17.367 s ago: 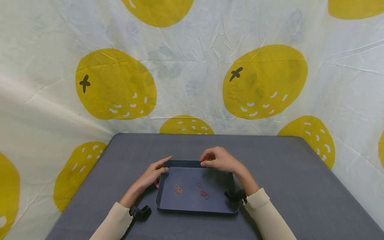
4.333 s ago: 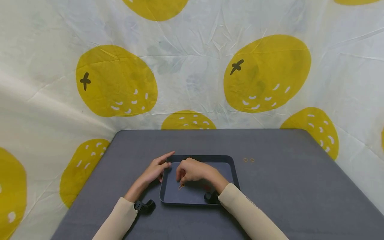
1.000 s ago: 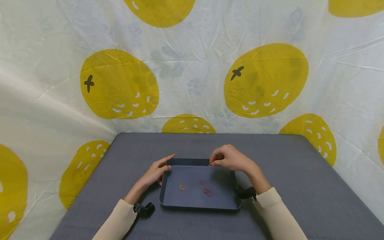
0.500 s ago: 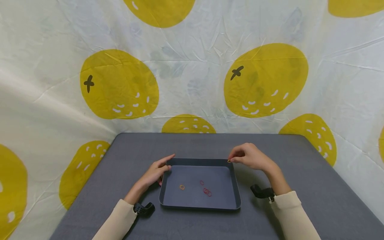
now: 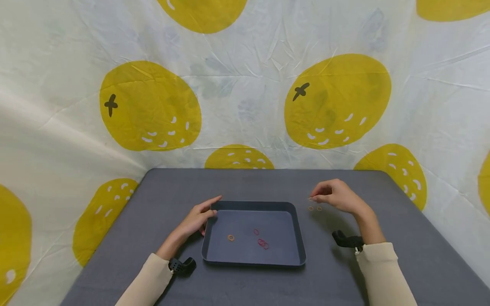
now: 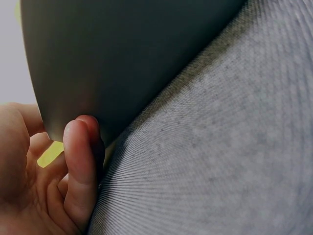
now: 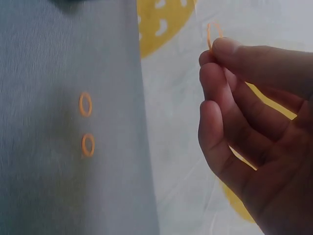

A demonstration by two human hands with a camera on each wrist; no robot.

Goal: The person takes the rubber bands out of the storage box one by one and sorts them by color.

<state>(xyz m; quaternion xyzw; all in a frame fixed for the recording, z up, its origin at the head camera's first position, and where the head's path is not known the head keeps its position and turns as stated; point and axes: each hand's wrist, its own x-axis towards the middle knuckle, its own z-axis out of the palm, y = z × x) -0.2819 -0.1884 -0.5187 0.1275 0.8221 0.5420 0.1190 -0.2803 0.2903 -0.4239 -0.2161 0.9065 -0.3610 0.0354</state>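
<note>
My right hand [image 5: 337,196] is above the table, right of the tray, and pinches an orange rubber band [image 7: 209,36] between thumb and index finger. Below its fingertips, two orange rubber bands lie apart on the table: a left one [image 5: 310,208] and a right one [image 5: 319,208]. My left hand [image 5: 196,219] holds the dark grey tray [image 5: 252,262] by its far left corner, thumb over the rim and fingers against the outer wall [image 6: 122,58]. Inside the tray are an orange rubber band [image 5: 231,238] at left and several red rubber bands [image 5: 263,244] near the middle.
A grey cloth-covered table [image 5: 383,263] surrounds the tray. Behind it hangs a white curtain [image 5: 241,102] with yellow fruit prints. Each wrist wears a black camera, the right one [image 5: 346,239] held above the table.
My right hand has carried the orange rubber band from over the tray's far edge rightward, past the tray. Earlier, more orange bands lay in the tray. The left hand keeps its place.
</note>
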